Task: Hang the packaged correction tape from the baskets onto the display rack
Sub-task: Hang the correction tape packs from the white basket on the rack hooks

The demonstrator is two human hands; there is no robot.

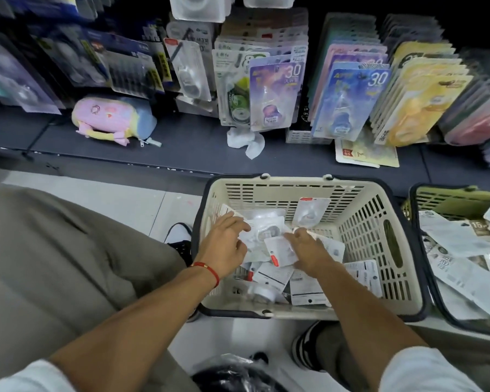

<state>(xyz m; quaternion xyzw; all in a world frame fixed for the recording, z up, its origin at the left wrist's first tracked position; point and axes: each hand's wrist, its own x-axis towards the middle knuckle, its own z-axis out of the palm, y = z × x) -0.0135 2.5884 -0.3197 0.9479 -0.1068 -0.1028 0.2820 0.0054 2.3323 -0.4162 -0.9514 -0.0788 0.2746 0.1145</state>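
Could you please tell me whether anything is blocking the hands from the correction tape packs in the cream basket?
Nothing visible does. The left hand and right hand are already inside the cream basket, touching the loose correction tape packs piled there. No lid or cover lies over them.

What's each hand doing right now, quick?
Left hand: in the cream basket, fingers pinching a clear correction tape pack.
Right hand: in the same basket, fingers curled over a white pack; firm hold cannot be told.
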